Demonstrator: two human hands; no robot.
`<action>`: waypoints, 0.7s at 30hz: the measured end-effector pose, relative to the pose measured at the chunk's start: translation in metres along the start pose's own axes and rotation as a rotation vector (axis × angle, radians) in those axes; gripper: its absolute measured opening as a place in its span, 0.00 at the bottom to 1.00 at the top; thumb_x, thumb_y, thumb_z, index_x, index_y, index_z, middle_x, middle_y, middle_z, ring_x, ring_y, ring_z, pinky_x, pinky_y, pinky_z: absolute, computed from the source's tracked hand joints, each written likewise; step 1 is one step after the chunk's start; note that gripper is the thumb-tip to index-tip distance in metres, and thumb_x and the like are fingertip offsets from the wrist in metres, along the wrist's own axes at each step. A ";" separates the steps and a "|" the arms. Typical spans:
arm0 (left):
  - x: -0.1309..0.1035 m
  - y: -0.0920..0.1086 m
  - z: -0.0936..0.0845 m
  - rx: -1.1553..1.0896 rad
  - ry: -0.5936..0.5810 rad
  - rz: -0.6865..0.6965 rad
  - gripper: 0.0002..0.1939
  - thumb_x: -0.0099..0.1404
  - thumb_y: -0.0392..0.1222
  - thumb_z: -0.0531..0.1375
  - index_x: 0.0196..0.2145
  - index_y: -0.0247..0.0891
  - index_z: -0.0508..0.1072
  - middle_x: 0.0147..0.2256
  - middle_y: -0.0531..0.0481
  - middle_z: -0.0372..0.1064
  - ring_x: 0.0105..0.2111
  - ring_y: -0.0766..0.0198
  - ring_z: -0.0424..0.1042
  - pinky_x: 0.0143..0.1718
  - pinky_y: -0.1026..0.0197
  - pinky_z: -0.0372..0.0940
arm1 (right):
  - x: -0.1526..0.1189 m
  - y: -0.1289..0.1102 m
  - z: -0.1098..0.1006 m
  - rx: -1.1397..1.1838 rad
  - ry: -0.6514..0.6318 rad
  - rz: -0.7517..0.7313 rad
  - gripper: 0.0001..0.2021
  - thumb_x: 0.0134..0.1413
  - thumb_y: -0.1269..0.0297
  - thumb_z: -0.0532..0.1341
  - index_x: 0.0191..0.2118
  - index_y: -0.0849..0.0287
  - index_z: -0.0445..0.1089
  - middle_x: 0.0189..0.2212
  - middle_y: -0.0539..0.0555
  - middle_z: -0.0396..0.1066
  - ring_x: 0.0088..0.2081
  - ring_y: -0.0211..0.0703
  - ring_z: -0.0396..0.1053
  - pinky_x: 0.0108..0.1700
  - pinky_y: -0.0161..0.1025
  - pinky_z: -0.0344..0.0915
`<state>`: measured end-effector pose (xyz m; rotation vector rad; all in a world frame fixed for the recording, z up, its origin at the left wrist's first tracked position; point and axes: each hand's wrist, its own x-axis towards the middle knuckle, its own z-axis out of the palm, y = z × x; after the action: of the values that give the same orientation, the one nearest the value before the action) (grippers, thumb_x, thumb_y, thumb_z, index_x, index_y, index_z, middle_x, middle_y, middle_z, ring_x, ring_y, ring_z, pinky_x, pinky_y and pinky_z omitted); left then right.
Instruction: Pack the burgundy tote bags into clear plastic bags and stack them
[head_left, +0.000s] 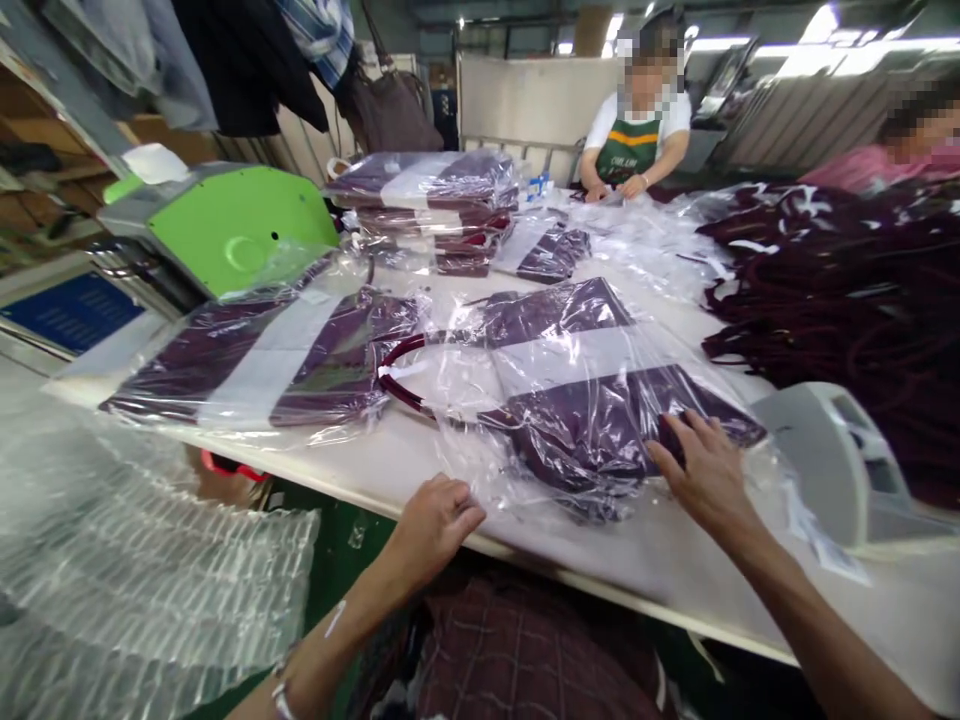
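Observation:
A folded dark purple bag [577, 410] with a white band across it lies in clear plastic on the table. Its burgundy handle loop [401, 375] reaches left toward the mouth of the clear plastic bag [480, 460]. My left hand [437, 515] is closed at the table's front edge, thumb and fingers pinching the plastic bag's near corner. On the right end of the package rests my right hand [701, 465], fingers spread over the plastic. Left of these, a second wrapped purple package [255, 360] lies flat with a similar white band.
Behind stands a stack of wrapped packages [427, 200]. A green machine [232, 225] is at left, a white dispenser [840, 460] at right. Dark burgundy pieces [847, 300] are heaped beyond it. Air-cushion sheets [150, 580] hang low left. A co-worker [634, 140] handles plastic opposite; another person [892, 155] is far right.

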<state>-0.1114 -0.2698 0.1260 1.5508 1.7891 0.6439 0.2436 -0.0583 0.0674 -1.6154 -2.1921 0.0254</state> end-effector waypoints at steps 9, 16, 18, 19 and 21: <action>0.034 0.109 0.096 0.024 -0.423 0.710 0.09 0.70 0.45 0.63 0.42 0.37 0.75 0.39 0.49 0.76 0.40 0.62 0.74 0.43 0.65 0.64 | 0.096 0.036 0.028 -0.081 -0.037 -0.168 0.25 0.67 0.53 0.52 0.63 0.59 0.68 0.67 0.64 0.60 0.71 0.64 0.48 0.68 0.73 0.43; 0.046 0.101 0.086 0.178 -0.333 0.985 0.18 0.74 0.47 0.57 0.59 0.40 0.70 0.44 0.45 0.77 0.43 0.59 0.75 0.48 0.59 0.67 | 0.074 -0.003 -0.055 0.133 0.074 -0.189 0.19 0.64 0.55 0.57 0.54 0.57 0.75 0.55 0.63 0.74 0.59 0.59 0.69 0.63 0.59 0.63; 0.035 0.054 0.060 0.221 -0.130 0.856 0.13 0.75 0.42 0.56 0.54 0.41 0.72 0.44 0.46 0.77 0.44 0.60 0.75 0.48 0.58 0.68 | 0.031 -0.038 -0.077 0.318 0.014 -0.248 0.15 0.66 0.53 0.57 0.51 0.53 0.75 0.50 0.57 0.77 0.52 0.53 0.74 0.57 0.52 0.69; 0.030 0.029 0.045 0.260 0.026 0.792 0.13 0.74 0.39 0.56 0.54 0.42 0.72 0.46 0.45 0.76 0.46 0.59 0.74 0.50 0.57 0.67 | 0.009 -0.059 -0.085 0.392 -0.030 -0.287 0.14 0.66 0.54 0.59 0.50 0.53 0.75 0.49 0.57 0.77 0.51 0.51 0.75 0.56 0.50 0.71; 0.025 -0.016 0.014 0.375 0.388 0.632 0.17 0.73 0.36 0.57 0.58 0.42 0.68 0.53 0.42 0.72 0.54 0.55 0.70 0.57 0.51 0.65 | -0.032 -0.105 -0.093 0.537 -0.094 -0.425 0.14 0.64 0.56 0.63 0.51 0.54 0.75 0.51 0.57 0.76 0.52 0.48 0.74 0.55 0.47 0.71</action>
<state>-0.1129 -0.2488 0.1015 2.4264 1.7456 0.9987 0.1869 -0.1434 0.1693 -0.8612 -2.2911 0.5255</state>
